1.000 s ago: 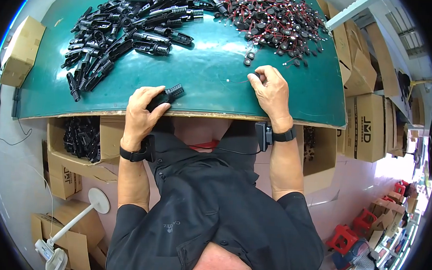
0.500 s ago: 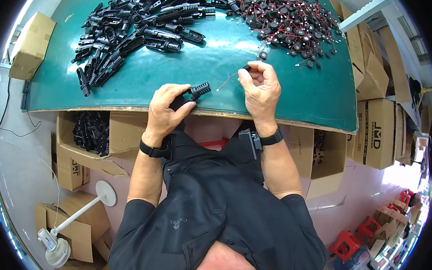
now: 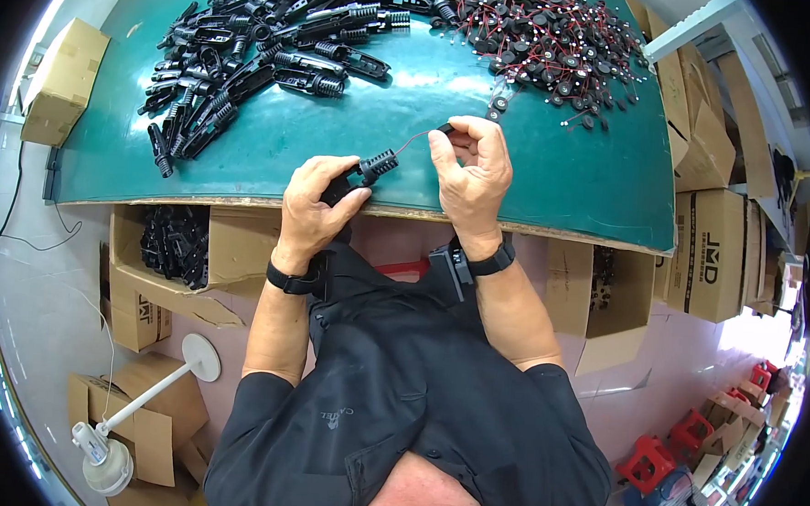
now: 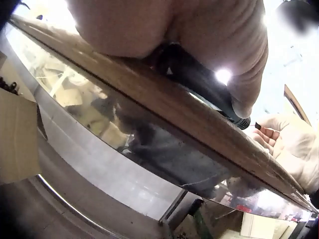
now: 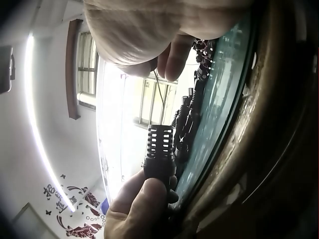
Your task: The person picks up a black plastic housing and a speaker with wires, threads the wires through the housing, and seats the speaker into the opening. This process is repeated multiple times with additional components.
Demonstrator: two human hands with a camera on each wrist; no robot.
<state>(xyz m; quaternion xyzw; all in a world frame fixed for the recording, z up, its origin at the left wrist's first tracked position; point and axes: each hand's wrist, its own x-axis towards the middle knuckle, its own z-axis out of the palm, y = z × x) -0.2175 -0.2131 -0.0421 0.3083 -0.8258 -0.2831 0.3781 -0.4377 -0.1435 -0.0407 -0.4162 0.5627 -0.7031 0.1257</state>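
My left hand (image 3: pixel 316 201) grips a black plastic housing (image 3: pixel 379 166) over the table's near edge, its slotted, ribbed end pointing up and right. Thumb and fingers of my right hand (image 3: pixel 473 172) pinch a small black disc-like part (image 3: pixel 445 128), mostly covered by the fingers. From it a thin red wire (image 3: pixel 411 142) runs down to the slotted end of the housing. Seen from the right wrist, the slotted end (image 5: pixel 160 142) stands upright above the left thumb, with the wire (image 5: pixel 159 84) hanging over it.
On the green table (image 3: pixel 244 176) a heap of black housings (image 3: pixel 279 40) lies at the back left. A pile of black discs with red wires (image 3: pixel 549 41) lies at the back right. Cardboard boxes (image 3: pixel 617 310) stand under the near edge, and another box (image 3: pixel 64 84) at the left.
My left hand has moved right with the housing. The right hand has come left with the wired disc, and the wire's free end has gone from open space to the slotted end.
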